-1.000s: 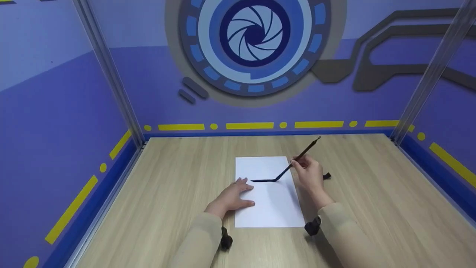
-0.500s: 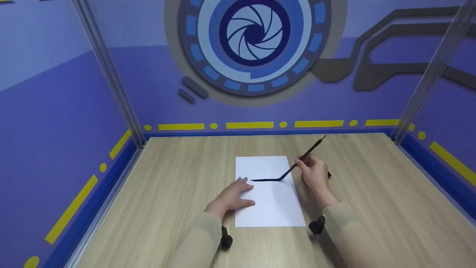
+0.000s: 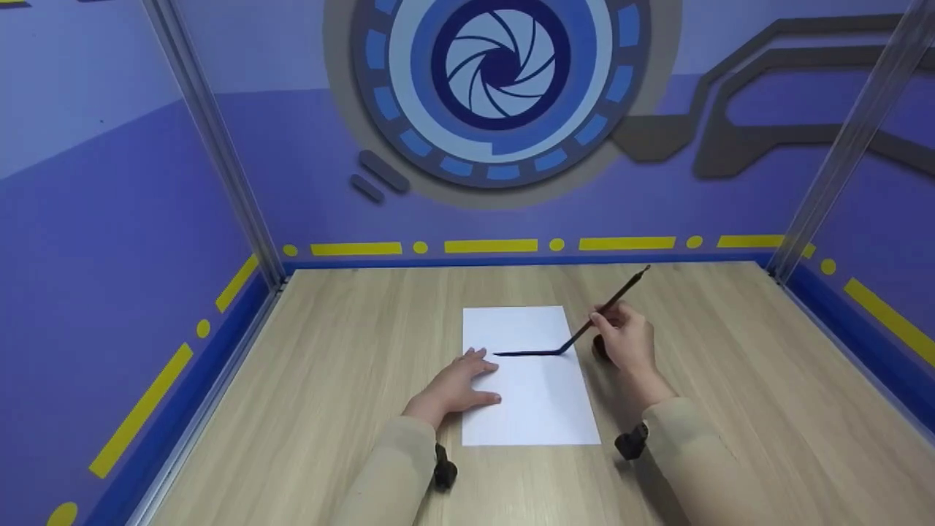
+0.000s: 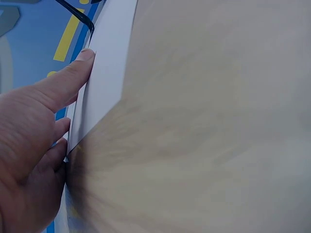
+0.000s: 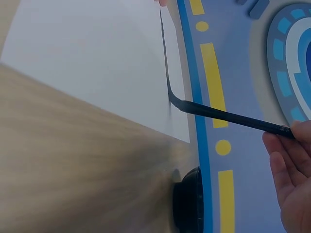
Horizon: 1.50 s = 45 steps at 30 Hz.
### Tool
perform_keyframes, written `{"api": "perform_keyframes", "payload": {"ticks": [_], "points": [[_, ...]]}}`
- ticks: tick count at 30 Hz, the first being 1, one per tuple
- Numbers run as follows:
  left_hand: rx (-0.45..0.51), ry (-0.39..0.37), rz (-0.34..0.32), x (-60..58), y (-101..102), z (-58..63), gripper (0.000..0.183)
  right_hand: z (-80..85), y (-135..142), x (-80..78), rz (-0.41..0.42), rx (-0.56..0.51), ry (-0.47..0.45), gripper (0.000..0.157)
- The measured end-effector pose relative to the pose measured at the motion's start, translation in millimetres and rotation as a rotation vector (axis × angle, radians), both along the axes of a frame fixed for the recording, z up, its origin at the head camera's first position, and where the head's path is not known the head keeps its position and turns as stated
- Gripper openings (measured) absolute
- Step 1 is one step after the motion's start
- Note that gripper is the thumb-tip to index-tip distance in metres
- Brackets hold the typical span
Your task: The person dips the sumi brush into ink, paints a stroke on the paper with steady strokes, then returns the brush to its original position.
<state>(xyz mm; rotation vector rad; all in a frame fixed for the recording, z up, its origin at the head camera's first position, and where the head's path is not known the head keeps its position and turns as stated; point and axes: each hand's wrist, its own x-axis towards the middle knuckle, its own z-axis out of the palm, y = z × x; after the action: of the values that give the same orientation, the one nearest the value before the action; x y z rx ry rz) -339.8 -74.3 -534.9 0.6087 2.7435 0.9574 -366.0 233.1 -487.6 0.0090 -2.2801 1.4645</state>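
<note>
A white sheet of paper (image 3: 529, 409) lies on the table with a horizontal black ink line (image 3: 522, 354) across its upper half. Fingers spread, my left hand (image 3: 454, 385) rests on the sheet's left edge. My right hand (image 3: 630, 342), just beyond the right edge, pinches a dark calligraphy brush (image 5: 228, 116) by its handle between thumb and fingers. The brush slants, its top leaning back to the right. Its bent black tip meets the paper at the right end of the line, near the sheet's edge.
A small black bowl (image 5: 188, 203) stands on the wooden table (image 3: 350, 351) right of the paper, partly hidden behind my right hand in the head view. Blue panels with yellow marks (image 3: 489, 246) enclose the table at the back and sides. Black wrist cameras (image 3: 444, 469) hang from both sleeves.
My right hand has moved to the right with the brush, and the black line has grown longer in that direction. The left hand has stayed in place on the paper.
</note>
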Motion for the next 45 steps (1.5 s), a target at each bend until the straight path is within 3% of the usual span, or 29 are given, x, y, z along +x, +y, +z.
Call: {"api": "perform_keyframes", "payload": {"ticks": [21,27,31,35,45], "points": [[0.014,-0.018,0.025,0.6,1,-0.3,0.061,4.5,11,2.8,-0.010,0.005,-0.011,0.017],[0.007,-0.016,0.030,1.3,1,0.2,0.061,19.9,18,6.5,-0.055,-0.012,0.040,0.018],[0.009,-0.020,0.041,2.3,1,0.1,0.061,37.2,25,12.8,-0.075,-0.074,0.113,0.021],[0.004,-0.022,0.046,2.8,2,-0.2,0.060,49.8,31,21.7,-0.066,-0.157,0.119,0.025],[-0.004,-0.018,0.039,1.5,2,1.0,0.060,53.2,47,32.9,-0.073,-0.272,0.126,0.023]]}}
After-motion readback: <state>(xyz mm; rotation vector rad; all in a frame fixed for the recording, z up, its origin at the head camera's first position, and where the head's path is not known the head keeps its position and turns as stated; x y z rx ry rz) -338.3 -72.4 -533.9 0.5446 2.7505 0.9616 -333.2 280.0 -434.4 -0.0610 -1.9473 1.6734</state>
